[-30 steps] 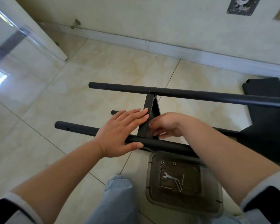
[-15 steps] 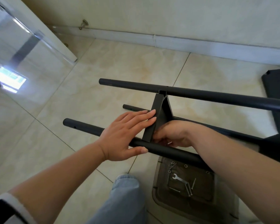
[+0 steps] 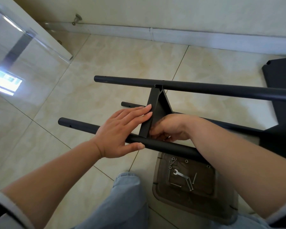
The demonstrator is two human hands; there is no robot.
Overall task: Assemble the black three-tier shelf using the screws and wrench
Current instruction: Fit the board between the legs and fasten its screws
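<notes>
Three black poles show in the head view: the near pole (image 3: 163,145), the far pole (image 3: 196,87) and a lower pole (image 3: 132,104) close to the tiled floor (image 3: 106,66). Between the near and far poles stands a shelf panel (image 3: 157,111), seen edge-on, its top corner seated in a notch on the far pole. The left hand (image 3: 120,129) lies flat, fingers straight against the panel's side and thumb under the near pole, bracing rather than clenching. The right hand (image 3: 170,129) curls in at the joint where panel meets near pole; its grip seems to pinch something small there, likely a screw, though the fingertips hide it. A brown tray (image 3: 158,189) on the floor holds the wrench (image 3: 180,174) and loose screws (image 3: 190,184), both untouched. Another black panel (image 3: 284,71) lies apart at the right. Judging by this, assembly is midway: one tier is being fixed, and tightening and further tiers remain.
</notes>
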